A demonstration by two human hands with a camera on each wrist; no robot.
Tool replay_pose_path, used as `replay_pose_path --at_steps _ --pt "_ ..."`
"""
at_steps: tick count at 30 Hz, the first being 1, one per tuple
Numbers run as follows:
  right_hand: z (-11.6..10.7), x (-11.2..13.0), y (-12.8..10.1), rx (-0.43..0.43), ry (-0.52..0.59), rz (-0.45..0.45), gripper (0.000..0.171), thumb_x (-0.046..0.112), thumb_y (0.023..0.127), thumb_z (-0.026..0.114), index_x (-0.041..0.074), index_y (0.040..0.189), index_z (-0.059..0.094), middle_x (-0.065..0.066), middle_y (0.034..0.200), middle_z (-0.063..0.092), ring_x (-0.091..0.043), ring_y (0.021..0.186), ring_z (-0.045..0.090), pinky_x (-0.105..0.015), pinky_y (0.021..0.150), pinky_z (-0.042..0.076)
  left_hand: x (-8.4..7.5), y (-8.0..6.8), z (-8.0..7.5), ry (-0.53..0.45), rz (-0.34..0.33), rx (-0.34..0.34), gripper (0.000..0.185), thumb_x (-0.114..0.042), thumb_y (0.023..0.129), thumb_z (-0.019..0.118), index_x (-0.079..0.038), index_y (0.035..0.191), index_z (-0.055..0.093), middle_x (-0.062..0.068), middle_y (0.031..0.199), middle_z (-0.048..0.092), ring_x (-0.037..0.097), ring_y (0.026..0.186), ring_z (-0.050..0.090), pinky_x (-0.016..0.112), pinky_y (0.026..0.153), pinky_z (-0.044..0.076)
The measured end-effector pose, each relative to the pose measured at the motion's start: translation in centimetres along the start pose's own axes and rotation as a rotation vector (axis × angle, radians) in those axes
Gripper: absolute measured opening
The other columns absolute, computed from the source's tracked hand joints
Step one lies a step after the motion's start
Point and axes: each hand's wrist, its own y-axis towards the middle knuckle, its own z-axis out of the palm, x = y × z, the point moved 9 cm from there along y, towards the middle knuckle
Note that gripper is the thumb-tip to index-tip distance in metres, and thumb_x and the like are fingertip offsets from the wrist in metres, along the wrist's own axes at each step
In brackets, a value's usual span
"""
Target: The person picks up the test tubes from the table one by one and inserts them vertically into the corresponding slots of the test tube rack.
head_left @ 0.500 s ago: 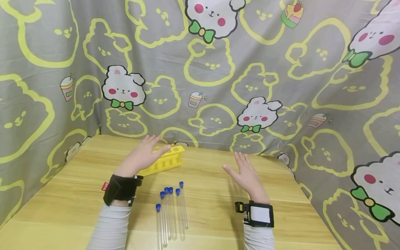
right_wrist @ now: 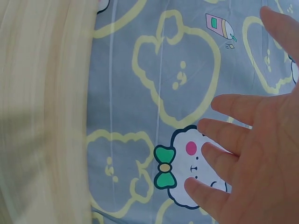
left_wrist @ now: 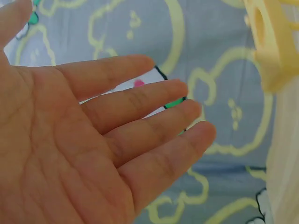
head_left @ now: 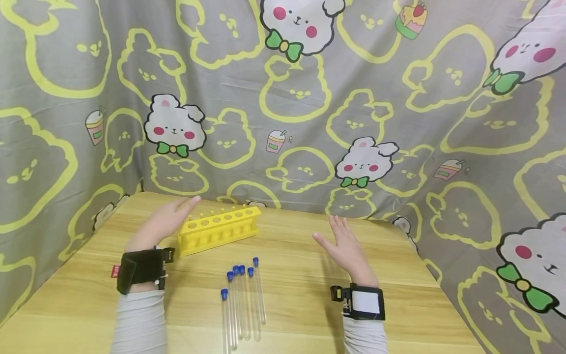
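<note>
Leftward and off the yellow rack point(head_left: 218, 229) the left hand point(head_left: 162, 222) has slid since half a second ago; it now hovers flat just beside the rack's left end, its grip spread with straight fingers point(left_wrist: 140, 100), holding nothing. That plastic rack, with a row of round holes along its top, lies near the table's point(head_left: 300, 275) far edge, long axis running left to right, right end slightly farther back. Right hand point(head_left: 347, 250) hangs palm down over the wooden table toward the right side, grip spread too. Six clear test tubes point(head_left: 243, 300) with blue caps lie side by side near the front edge, caps pointing away.
</note>
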Motion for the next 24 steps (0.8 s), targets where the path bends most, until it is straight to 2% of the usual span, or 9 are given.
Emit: replay_pose_path --at_steps 5,10,12,13,17,24 --pt "0.2 0.0 0.2 -0.001 0.013 -0.006 0.089 0.066 0.094 0.041 0.010 0.157 0.011 -0.014 0.164 0.008 -0.036 0.152 -0.002 -0.060 0.121 0.006 2.2 -0.1 -0.5 0.007 -0.044 0.027 0.095 -0.070 0.096 0.009 0.007 0.149 0.025 0.035 0.151 0.027 0.058 0.136 0.026 0.070 0.109 0.025" --pt "0.5 -0.1 0.3 0.001 0.039 -0.012 0.088 0.065 0.095 0.041 0.009 0.157 0.013 -0.015 0.164 0.008 -0.037 0.152 -0.001 -0.061 0.121 0.006 4.2 -0.4 0.1 -0.007 -0.120 0.077 0.104 -0.075 0.092 0.006 0.011 0.149 0.022 0.038 0.150 0.027 0.059 0.136 0.026 0.072 0.107 0.027" --pt "0.8 0.1 0.4 0.006 0.053 -0.023 0.087 0.063 0.095 0.042 0.007 0.156 0.014 -0.016 0.164 0.010 -0.038 0.152 0.000 -0.060 0.121 0.007 4.9 -0.5 0.3 -0.019 -0.152 0.094 0.108 -0.078 0.090 0.005 0.011 0.147 0.025 0.038 0.147 0.034 0.058 0.133 0.033 0.072 0.104 0.032" --pt "1.1 0.2 0.5 0.010 0.059 -0.032 0.087 0.063 0.096 0.042 0.006 0.156 0.015 -0.016 0.164 0.011 -0.039 0.152 0.001 -0.059 0.121 0.007 5.1 -0.6 0.4 -0.022 -0.161 0.097 0.108 -0.078 0.090 0.005 0.011 0.145 0.031 0.037 0.143 0.040 0.057 0.130 0.039 0.071 0.101 0.037" --pt "2.6 0.9 1.2 0.031 0.088 -0.065 0.087 0.061 0.095 0.045 0.004 0.155 0.018 -0.018 0.163 0.014 -0.038 0.152 0.004 -0.056 0.123 0.008 5.5 -0.9 0.5 -0.043 -0.175 0.101 0.105 -0.075 0.092 0.007 0.013 0.133 0.047 0.035 0.126 0.057 0.051 0.111 0.058 0.063 0.090 0.048" --pt "5.6 3.8 2.9 0.107 0.230 -0.103 0.084 0.062 0.094 0.047 0.010 0.155 0.023 -0.013 0.164 0.017 -0.032 0.152 0.010 -0.053 0.124 0.010 5.5 -0.7 0.4 -0.093 -0.159 0.108 0.103 -0.073 0.094 0.008 0.013 0.130 0.051 0.032 0.122 0.062 0.048 0.106 0.063 0.058 0.089 0.051"
